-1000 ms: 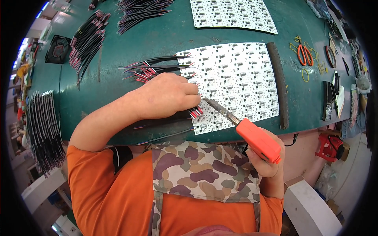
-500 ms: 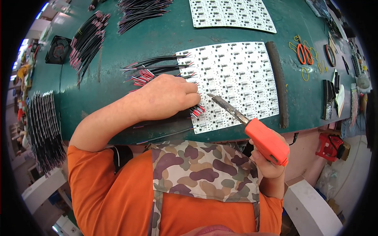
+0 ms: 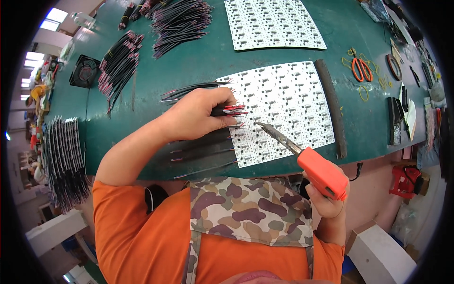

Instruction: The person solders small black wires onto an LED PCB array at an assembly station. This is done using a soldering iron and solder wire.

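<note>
Left hand (image 3: 201, 113) pins wires (image 3: 229, 110) at the board's (image 3: 283, 106) left edge; right hand (image 3: 328, 199) grips the iron (image 3: 302, 156), tip pointing up-left toward them.

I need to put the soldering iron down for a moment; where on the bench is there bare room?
Bare green table lies between the upper panel and the near panel, and left of the wire bundles. Crowded: the right edge around the scissors and under the left hand.
</note>
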`<state>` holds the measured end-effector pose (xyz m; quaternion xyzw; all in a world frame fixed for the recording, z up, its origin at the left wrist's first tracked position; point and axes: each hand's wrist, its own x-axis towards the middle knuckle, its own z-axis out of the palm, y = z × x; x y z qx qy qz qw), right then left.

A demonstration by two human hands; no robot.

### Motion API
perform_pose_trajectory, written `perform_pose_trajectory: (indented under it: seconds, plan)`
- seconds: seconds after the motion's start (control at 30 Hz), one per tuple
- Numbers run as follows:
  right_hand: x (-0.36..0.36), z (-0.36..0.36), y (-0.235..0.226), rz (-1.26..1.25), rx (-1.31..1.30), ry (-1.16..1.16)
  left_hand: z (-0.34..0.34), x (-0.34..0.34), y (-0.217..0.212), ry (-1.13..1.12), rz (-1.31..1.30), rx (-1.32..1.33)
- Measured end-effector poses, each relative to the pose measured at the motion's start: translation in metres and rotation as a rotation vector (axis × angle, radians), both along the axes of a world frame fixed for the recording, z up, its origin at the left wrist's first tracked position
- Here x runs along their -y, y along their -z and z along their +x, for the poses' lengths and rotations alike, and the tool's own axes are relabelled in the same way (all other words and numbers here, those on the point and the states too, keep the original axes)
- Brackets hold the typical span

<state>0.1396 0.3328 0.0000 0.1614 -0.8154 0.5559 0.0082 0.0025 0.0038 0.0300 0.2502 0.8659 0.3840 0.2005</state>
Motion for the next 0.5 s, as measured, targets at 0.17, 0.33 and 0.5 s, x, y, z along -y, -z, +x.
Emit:
perform_pose_trajectory:
  seconds: [0.17,0.33,0.5]
  plan:
    - [-0.003,0.001,0.0,0.032,-0.034,-0.018,0.004,0.001,0.0,-0.018,-0.019,-0.019]
    - [-0.005,0.003,0.0,0.036,-0.036,-0.014,0.01,0.005,0.007,0.082,-0.086,-0.152]
    - [-0.008,0.005,0.002,0.044,-0.005,-0.027,0.024,0.004,0.019,0.296,-0.096,-0.323]
